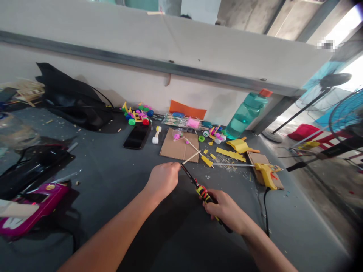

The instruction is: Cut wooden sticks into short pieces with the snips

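My left hand is closed on a thin wooden stick, whose pale end points up and right over a square of cardboard. In my right hand are long-nose pliers with black, yellow and red handles. The pliers' dark jaws reach up and left to the fingertips of my left hand; whether they grip the stick there I cannot tell. Just beyond the stick's far end lies a small yellow piece with another thin stick running from it.
A yellow glue gun with a cord lies at right, near yellow strips and shavings. Farther back are a phone, a small colourful wheeled toy and a teal bottle. A magenta device sits at left.
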`<move>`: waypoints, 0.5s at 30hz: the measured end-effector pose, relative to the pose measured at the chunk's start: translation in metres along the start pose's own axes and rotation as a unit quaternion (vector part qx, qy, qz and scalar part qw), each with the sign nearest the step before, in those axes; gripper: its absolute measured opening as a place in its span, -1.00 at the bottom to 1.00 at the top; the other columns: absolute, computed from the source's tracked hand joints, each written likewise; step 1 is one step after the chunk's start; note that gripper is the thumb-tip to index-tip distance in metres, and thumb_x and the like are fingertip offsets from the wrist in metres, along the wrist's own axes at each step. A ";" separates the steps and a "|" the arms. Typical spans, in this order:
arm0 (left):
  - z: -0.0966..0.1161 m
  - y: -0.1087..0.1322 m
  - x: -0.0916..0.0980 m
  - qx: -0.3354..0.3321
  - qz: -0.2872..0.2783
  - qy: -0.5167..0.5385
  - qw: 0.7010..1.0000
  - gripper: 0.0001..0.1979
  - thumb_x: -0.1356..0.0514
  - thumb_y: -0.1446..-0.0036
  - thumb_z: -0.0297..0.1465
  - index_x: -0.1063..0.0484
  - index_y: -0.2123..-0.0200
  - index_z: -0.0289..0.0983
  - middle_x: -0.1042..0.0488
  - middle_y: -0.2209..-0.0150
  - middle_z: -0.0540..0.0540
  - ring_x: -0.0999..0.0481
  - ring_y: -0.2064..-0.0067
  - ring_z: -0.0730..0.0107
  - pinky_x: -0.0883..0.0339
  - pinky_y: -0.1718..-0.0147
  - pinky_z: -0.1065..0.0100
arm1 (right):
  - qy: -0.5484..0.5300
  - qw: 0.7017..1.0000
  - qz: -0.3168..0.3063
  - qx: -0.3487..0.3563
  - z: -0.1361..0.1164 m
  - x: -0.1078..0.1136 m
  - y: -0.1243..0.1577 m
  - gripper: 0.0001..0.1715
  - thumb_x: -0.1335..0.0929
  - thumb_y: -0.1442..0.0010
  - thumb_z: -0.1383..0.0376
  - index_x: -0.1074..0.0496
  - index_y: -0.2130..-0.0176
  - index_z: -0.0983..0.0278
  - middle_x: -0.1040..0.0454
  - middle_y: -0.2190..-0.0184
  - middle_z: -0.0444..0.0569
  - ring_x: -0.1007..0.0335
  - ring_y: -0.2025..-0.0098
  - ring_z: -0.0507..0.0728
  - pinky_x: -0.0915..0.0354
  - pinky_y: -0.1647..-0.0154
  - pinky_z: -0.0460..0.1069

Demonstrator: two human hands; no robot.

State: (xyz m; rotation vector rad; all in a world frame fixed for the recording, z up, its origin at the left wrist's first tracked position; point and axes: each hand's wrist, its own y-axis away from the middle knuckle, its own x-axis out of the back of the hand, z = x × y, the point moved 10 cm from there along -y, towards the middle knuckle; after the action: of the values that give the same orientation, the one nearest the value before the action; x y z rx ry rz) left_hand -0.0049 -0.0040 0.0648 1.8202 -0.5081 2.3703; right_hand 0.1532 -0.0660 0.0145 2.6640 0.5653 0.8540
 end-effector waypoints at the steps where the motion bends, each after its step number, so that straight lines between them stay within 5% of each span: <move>1: 0.000 0.000 0.000 -0.002 0.000 -0.005 1.000 -0.79 0.00 -0.17 -0.46 -0.39 0.43 -0.24 -0.48 0.49 -0.06 -0.46 0.44 0.33 -0.05 0.52 0.38 | 0.000 1.000 -0.001 -0.001 0.000 0.000 0.000 -0.85 -0.26 0.03 0.32 -0.39 0.42 0.30 -0.36 0.60 -0.15 -0.22 0.58 0.00 -0.08 0.58 -0.14; 15: 0.003 0.003 0.003 -0.015 -0.005 -0.024 1.000 -0.79 0.03 -0.19 -0.45 -0.36 0.42 -0.24 -0.46 0.48 -0.03 -0.45 0.42 0.34 -0.10 0.49 0.38 | -0.017 1.000 -0.019 -0.018 0.002 -0.004 0.000 -0.84 -0.25 0.03 0.30 -0.35 0.40 0.31 -0.33 0.57 -0.15 -0.21 0.57 -0.02 -0.08 0.56 -0.14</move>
State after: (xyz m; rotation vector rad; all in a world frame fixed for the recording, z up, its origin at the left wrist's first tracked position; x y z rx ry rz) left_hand -0.0035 -0.0078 0.0681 1.8669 -0.5339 2.3047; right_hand 0.1512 -0.0677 0.0112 2.6212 0.5855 0.7995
